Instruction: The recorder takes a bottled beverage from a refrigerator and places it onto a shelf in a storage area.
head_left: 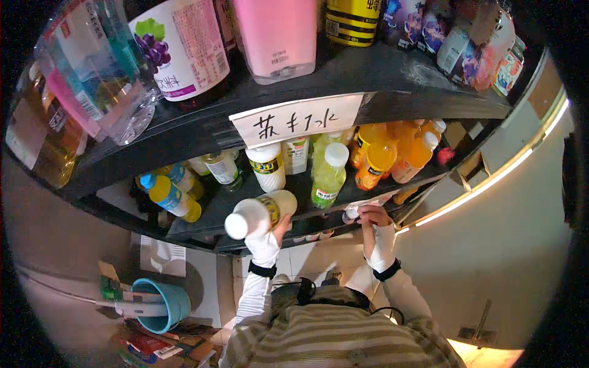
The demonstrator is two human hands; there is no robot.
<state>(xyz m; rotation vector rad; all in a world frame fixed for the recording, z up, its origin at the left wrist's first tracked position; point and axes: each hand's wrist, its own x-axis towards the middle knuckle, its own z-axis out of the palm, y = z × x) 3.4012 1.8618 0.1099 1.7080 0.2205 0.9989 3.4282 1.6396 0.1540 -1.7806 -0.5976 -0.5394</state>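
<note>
My left hand (267, 242) is closed around a white bottle (270, 211) with a black-and-yellow label. That bottle is tilted, its white cap pointing toward the lower left, in front of the middle shelf. A similar white bottle (267, 168) stands upright on the shelf behind it. My right hand (376, 224) is beside the shelf's front edge, right of the middle, with its fingers bent together. Close to its fingertips is a small pinkish-white item (352, 213), partly hidden under the shelf; whether the fingers grip anything is hard to see.
The middle shelf (300, 187) also carries a green bottle (329, 176), orange drink bottles (375, 164) and a yellow bottle with a blue cap (170, 197). A handwritten paper sign (296, 121) hangs from the upper shelf (368, 73). A blue bucket (178, 303) and flattened cardboard stand at lower left.
</note>
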